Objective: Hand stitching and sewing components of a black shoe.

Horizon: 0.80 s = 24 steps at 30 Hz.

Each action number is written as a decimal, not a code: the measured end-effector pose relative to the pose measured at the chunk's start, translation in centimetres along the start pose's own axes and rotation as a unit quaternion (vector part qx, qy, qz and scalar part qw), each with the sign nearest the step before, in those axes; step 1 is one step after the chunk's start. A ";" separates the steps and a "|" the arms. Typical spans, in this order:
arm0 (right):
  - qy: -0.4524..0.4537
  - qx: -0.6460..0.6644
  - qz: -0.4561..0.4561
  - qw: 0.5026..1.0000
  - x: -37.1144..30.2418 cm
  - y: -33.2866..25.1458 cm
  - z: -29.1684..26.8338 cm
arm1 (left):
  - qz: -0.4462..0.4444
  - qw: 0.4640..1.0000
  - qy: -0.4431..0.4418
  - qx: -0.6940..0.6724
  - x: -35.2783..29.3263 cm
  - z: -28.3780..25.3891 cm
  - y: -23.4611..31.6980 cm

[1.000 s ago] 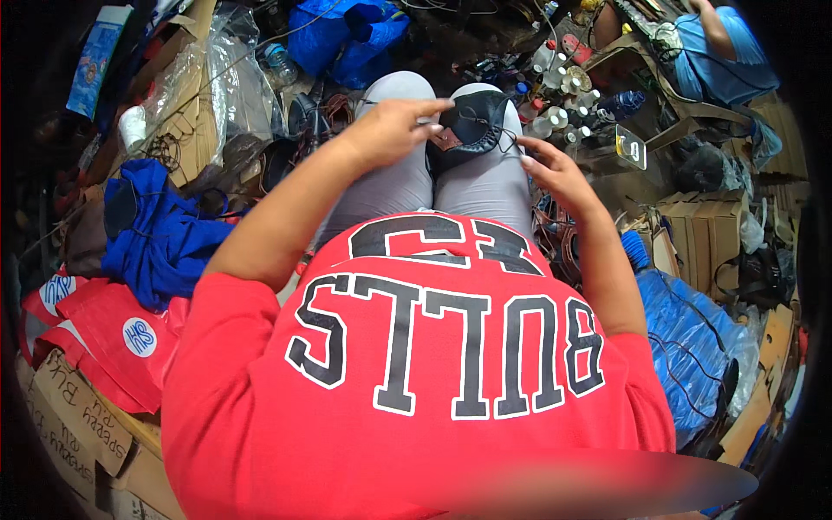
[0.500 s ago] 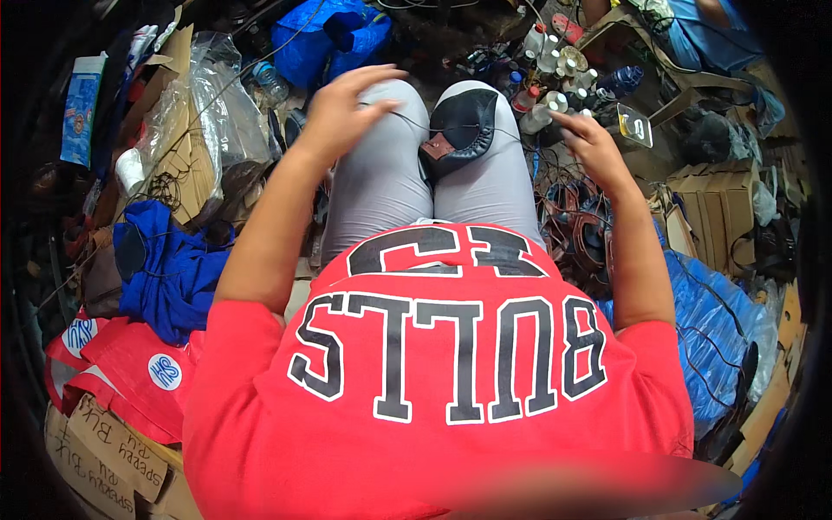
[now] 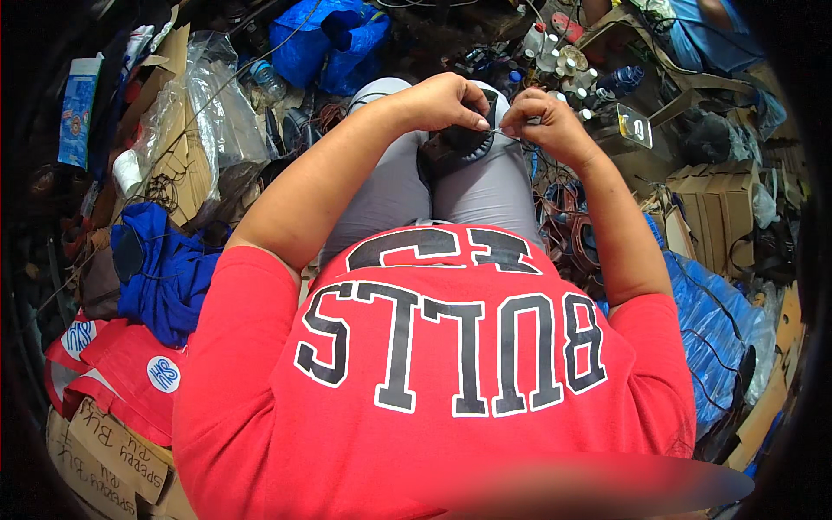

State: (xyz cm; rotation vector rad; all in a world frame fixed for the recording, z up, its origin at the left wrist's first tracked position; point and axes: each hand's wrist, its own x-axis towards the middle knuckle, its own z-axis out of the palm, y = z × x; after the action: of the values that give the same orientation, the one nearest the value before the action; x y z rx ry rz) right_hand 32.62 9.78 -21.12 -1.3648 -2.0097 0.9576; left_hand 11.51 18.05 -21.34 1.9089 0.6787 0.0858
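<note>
On my lap lies a black leather shoe upper (image 3: 451, 156) with a gathered, stitched edge, partly covered by my hands. My left hand (image 3: 446, 102) is over it, thumb and fingers pinched around what looks like a thin thread. My right hand (image 3: 546, 124) is close beside it on the right, its thumb and forefinger closed on the same thread (image 3: 497, 131). A short pale stretch shows between the fingertips; whether a needle is there I cannot tell. Grey trousers (image 3: 485, 191) on my thighs support the upper.
Several bottles (image 3: 579, 82) cluster beyond my right knee, near a cardboard box (image 3: 715, 204). Brown strappy footwear parts (image 3: 581, 243) lie right of my thigh. Blue plastic bags (image 3: 325, 39) are ahead, blue cloth (image 3: 165, 269) and clear plastic (image 3: 217, 104) to the left.
My hands, wide apart with a dark thread stretched between them, have come together over the shoe upper. Both now pinch close to its right edge.
</note>
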 end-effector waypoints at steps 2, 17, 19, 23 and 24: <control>0.018 0.117 0.016 0.993 -0.5 0.3 1.0 | 0.005 0.999 -0.011 -0.036 0.1 0.1 -0.4; 0.040 -0.347 -0.045 0.936 -1.5 -5.2 1.7 | 0.023 0.993 -0.112 -0.040 0.4 -0.2 -0.9; -0.001 -0.405 -0.108 0.908 -0.3 -5.2 1.5 | 0.047 0.992 -0.115 0.011 0.7 -0.5 -0.7; -0.041 -0.244 -0.027 0.968 1.3 -3.9 1.7 | 0.069 0.995 -0.021 0.065 0.8 -0.2 -0.6; -0.054 -0.228 -0.005 0.972 1.4 -3.4 1.4 | 0.107 0.983 0.086 0.124 0.5 0.3 -0.7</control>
State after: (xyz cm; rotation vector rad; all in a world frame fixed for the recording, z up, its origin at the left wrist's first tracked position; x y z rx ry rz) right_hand 29.13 9.88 -19.28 -1.5564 -2.4211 0.5926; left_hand 11.77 18.28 -22.22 2.2303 0.6193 0.3191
